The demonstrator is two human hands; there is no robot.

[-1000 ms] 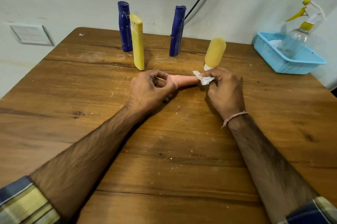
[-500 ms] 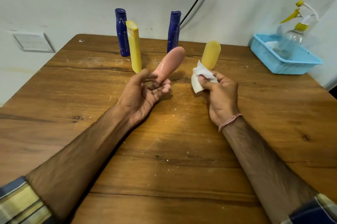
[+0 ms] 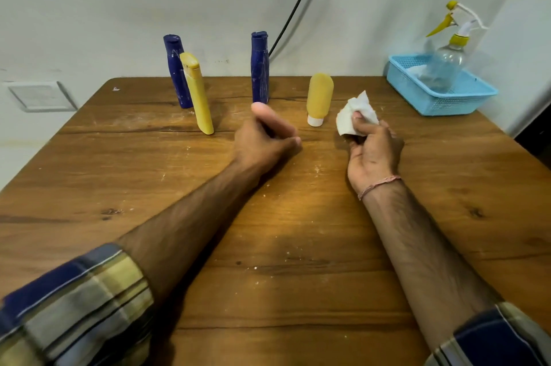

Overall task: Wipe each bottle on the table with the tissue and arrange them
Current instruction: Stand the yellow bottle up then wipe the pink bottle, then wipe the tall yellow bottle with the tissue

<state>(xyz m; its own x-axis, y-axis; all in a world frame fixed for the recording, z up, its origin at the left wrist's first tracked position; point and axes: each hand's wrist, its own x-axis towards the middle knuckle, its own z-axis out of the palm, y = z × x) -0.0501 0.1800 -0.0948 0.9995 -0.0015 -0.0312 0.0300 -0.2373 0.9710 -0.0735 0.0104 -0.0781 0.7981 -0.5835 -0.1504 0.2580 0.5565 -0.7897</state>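
Note:
My left hand [image 3: 265,139] is closed around a pink bottle [image 3: 260,107]; only its rounded end shows above my fingers, between the bottles standing at the back. A crumpled white tissue [image 3: 354,118] is gripped in my right hand [image 3: 372,154], just right of a short orange-yellow bottle [image 3: 319,96] that stands on its white cap. A tall yellow bottle [image 3: 198,94] stands to the left, with a dark blue bottle [image 3: 174,67] close behind it. A second dark blue bottle [image 3: 260,67] stands behind my left hand.
A light blue plastic basket [image 3: 465,99] sits at the table's back right corner and holds a clear spray bottle [image 3: 447,67] with a yellow trigger. The wooden table [image 3: 283,246] meets a white wall with a switch plate [image 3: 41,96] and a black cable [image 3: 298,2].
Wiping of the pink bottle stopped and my hands parted. My left hand carried the bottle forward among the standing bottles, while my right hand drew away to the right with the tissue.

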